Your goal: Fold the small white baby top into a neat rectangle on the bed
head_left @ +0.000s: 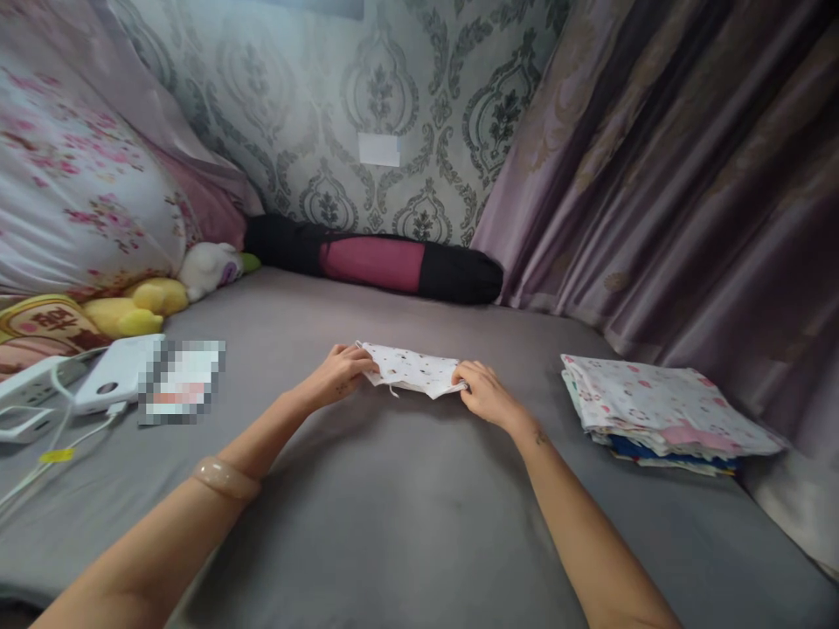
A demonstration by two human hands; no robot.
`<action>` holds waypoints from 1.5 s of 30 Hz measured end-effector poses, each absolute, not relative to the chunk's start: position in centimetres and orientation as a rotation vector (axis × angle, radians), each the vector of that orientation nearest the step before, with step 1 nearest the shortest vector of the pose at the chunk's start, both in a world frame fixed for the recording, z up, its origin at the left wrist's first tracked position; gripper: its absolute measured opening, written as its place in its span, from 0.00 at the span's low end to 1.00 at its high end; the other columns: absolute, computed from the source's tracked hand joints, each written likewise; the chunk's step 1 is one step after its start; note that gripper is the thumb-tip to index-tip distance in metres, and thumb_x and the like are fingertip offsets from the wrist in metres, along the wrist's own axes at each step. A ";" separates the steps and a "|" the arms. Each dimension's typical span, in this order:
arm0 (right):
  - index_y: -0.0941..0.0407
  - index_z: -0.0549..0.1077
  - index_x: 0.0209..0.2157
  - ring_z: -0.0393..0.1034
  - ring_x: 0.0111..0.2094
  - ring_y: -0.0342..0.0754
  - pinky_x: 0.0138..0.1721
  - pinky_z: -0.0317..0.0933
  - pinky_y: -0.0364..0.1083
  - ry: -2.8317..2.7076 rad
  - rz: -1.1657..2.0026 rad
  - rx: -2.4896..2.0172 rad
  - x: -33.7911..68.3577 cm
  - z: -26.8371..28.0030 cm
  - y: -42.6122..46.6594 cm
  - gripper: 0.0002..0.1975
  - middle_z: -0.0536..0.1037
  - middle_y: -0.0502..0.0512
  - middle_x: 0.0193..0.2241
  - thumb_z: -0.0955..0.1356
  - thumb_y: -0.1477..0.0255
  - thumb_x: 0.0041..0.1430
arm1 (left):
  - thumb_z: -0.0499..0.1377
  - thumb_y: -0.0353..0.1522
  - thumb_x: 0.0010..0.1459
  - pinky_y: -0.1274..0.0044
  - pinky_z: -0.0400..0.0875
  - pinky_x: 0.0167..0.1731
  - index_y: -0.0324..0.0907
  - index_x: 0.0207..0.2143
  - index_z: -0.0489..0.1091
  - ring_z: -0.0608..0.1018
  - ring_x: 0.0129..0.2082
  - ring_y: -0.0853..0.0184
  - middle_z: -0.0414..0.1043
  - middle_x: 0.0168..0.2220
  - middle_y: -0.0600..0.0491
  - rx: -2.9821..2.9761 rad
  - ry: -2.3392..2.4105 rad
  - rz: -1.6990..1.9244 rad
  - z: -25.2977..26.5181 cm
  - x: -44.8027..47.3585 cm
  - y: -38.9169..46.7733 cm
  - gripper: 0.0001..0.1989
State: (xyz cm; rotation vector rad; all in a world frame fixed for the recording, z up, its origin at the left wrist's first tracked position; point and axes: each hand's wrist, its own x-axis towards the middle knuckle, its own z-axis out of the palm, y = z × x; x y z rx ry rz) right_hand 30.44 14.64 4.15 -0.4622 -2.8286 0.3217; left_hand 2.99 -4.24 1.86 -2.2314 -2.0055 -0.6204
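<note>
A small white cloth piece with a sparse dark print (414, 367) is stretched sideways between my two hands, over the middle of the grey sheet (406, 507). Thin white cords stick out near its left end. My left hand (344, 374) pinches the left end, fingers bent over the edge. At the opposite end, my right hand (486, 391) is closed on the right edge, with a corner hanging just below. Whether the cloth rests on the sheet or hangs slightly above it, I cannot tell.
Folded printed fabrics (662, 406) lie stacked at the right. A black and maroon bolster (373, 262) runs along the wall. On the left are a white power bank (121, 371), cables, a power strip (36, 384), a blurred-out flat item (183, 384) and plush toys (137, 306).
</note>
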 end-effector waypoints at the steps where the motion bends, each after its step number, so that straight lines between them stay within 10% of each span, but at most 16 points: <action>1: 0.55 0.69 0.34 0.61 0.40 0.47 0.45 0.51 0.46 -2.824 0.293 -0.455 30.6 3.9 14.5 0.16 0.73 0.52 0.37 0.60 0.87 0.48 | 0.49 0.23 0.57 0.69 0.57 0.47 0.46 0.45 0.72 0.72 0.47 0.63 0.73 0.45 0.49 -2.242 -1.996 -0.603 1.6 3.0 -4.3 0.19; 18: 0.58 0.72 0.44 0.64 0.49 0.49 0.57 0.47 0.51 -2.831 0.161 -0.623 28.4 3.9 11.2 0.18 0.75 0.58 0.47 0.57 0.82 0.58 | 0.47 0.30 0.62 0.66 0.64 0.49 0.43 0.50 0.69 0.72 0.50 0.58 0.71 0.50 0.45 -2.017 -2.193 -0.512 2.0 5.9 -3.2 0.17; 24: 0.61 0.58 0.63 0.45 0.66 0.53 0.64 0.36 0.57 -2.792 0.256 -0.785 23.1 2.7 10.0 0.25 0.56 0.61 0.65 0.54 0.71 0.65 | 0.45 0.33 0.65 0.60 0.56 0.58 0.41 0.58 0.61 0.62 0.61 0.54 0.64 0.60 0.43 -1.902 -2.261 -0.451 0.8 8.4 1.5 0.20; 45: 0.60 0.53 0.65 0.43 0.67 0.51 0.65 0.34 0.58 -2.831 0.378 -0.827 21.8 0.0 10.1 0.28 0.54 0.59 0.66 0.53 0.70 0.66 | 0.40 0.38 0.68 0.57 0.54 0.60 0.38 0.62 0.57 0.58 0.65 0.55 0.56 0.64 0.40 -1.902 -2.361 -0.359 -2.1 8.5 2.7 0.25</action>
